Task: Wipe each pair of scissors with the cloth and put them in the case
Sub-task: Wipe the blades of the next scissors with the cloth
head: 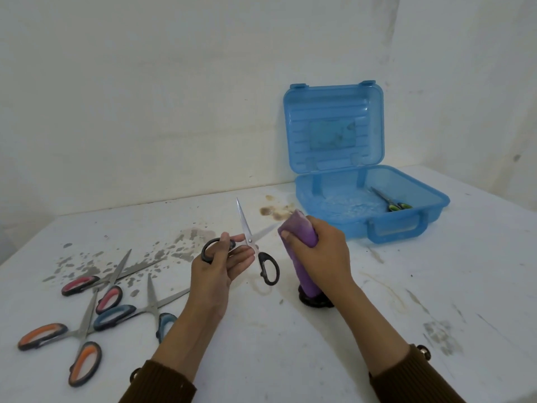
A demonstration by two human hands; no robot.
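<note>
Above the surface's (290, 344) middle, the left hand's (220, 266) fingers (238, 254) grip one handle loop of the black-handled scissors (252, 245), blades spread, held in the air. Right hand (322, 248) clenches the rolled purple cloth (299, 228) round one blade; that tip is hidden inside. Scissors look stiff, light and sharp, with probably slick blades: take by the loops, not the edges. Cloth is soft and bunches. Blue case (406, 228) is open at the far right corner, green-handled scissors (392, 203) inside. Red-handled scissors (107, 283), blue-handled scissors (151, 309) and orange-handled scissors (81, 335) overlap near the left edge. Dark object (315, 302) under the cloth's lower end: can't make out.
</note>
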